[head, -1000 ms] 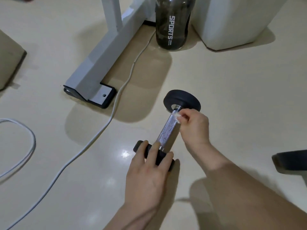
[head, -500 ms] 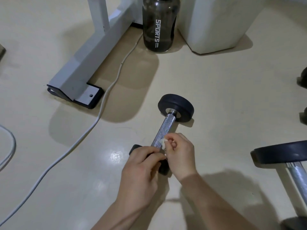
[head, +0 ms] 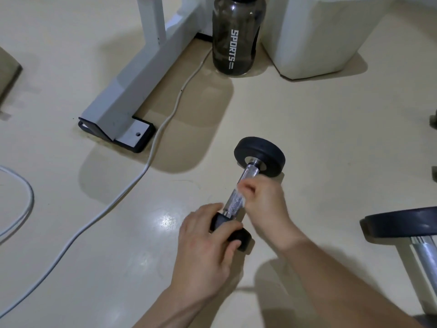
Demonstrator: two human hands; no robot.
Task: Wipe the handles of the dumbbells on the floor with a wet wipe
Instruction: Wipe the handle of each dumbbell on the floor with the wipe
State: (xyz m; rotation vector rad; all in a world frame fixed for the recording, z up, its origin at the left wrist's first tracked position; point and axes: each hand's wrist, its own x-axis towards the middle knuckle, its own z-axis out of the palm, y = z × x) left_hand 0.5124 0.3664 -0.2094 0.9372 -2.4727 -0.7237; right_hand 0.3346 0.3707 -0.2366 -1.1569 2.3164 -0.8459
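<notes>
A small dumbbell (head: 246, 190) lay on the pale, glossy floor (head: 319, 129), its length running from the near weight under the person's left hand up and to the right toward the far black weight (head: 259, 154). The left hand (head: 208, 242) was pressed down over the near weight (head: 237, 236), fingers curled around its dark rim, pinning that end to the floor. The right hand (head: 264, 202) was closed around the knurled metal handle (head: 236, 201) about midway along it, pinching a small piece of white wet wipe (head: 241, 187) against the metal; the wipe was blurred and mostly hidden by the fingers, so its shape could not be made out. A short stretch of bare handle showed on either side of that hand. At the right edge, well apart from the hands, part of a second dumbbell (head: 402, 224) showed, with a black weight and a shiny bar running toward the lower corner. Farther back stood a dark translucent bottle (head: 236, 36) printed with "SPORTS", just beside a white container (head: 319, 36) on its right and a grey metal frame leg (head: 123, 100) on its left. A white cable (head: 146, 166) snaked across the floor from beside the bottle toward the lower left.
</notes>
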